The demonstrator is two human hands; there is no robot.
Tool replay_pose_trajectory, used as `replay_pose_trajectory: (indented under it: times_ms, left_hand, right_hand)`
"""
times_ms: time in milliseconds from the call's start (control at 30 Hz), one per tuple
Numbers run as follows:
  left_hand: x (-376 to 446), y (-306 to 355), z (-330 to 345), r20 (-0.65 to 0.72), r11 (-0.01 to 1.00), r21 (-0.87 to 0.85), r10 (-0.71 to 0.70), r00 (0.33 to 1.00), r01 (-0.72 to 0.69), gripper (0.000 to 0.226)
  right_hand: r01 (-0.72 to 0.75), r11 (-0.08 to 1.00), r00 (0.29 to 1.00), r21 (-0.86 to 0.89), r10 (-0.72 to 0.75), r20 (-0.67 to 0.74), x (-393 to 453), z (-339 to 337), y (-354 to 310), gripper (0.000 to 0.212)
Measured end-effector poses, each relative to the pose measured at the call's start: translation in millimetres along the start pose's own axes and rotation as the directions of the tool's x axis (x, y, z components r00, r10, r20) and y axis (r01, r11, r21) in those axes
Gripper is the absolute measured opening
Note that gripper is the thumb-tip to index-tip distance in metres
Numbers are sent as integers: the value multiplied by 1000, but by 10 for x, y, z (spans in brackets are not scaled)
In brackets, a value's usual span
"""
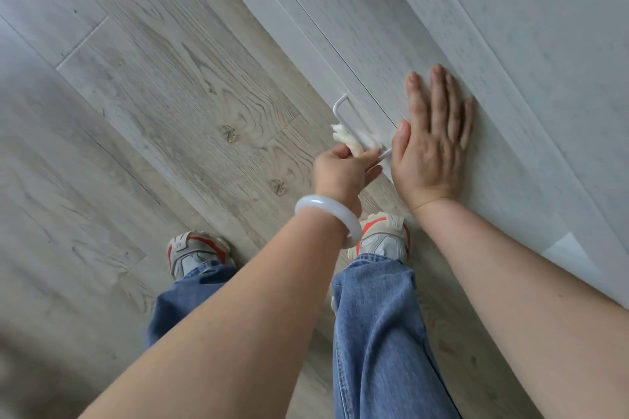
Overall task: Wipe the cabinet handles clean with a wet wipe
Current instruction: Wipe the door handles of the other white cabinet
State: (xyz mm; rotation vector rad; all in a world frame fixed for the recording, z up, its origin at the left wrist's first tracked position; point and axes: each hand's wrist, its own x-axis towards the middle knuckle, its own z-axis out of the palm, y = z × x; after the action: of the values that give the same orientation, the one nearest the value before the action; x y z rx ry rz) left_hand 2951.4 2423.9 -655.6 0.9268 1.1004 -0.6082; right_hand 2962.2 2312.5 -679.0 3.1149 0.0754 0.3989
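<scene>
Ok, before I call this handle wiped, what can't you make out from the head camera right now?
- Handle: its near stretch is covered by the wet wipe and left hand; any dirt is too small to tell.
- Cabinet front: the patch under the flat right hand is hidden.
- Other handles: none in frame; the cabinet is cut off by the top and right edges.

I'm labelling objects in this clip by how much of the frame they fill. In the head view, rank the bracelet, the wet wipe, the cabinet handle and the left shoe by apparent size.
1. left shoe
2. bracelet, though it is nearer the camera
3 and 4. cabinet handle and wet wipe: too alike to rank, both partly hidden by the left hand
</scene>
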Motion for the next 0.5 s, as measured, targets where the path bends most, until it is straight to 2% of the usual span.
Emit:
replay_pose_trajectory:
  times_ms: [67,167,267,367,433,500]
  left_hand:
    - [-20,33,-89,26,998,62,-18,999,16,25]
    - [-50,157,-249,-6,990,143,-9,1000,10,24]
    - [-132,275,-418,-30,966,259,17,999,-8,29]
    - [-265,387,-581,-39,936,352,41,998,-24,37]
    - [-378,461,-678,-70,909,417,64,996,-29,41]
    - [-515,537,-775,-105,861,506,110,988,-42,41]
  right_hand:
    - [-39,999,997,1,39,64,-17,17,12,38]
    - [-77,996,988,34,72,134,-19,-4,0,40]
    - [-213,968,970,130,194,143,43,-115,-209,42]
    - [-426,889,867,170,347,356,117,-263,-496,53]
    - [-463,873,807,149,346,479,172,-355,-600,58]
    - [-448,883,751,142,285,595,241,-474,-640,59]
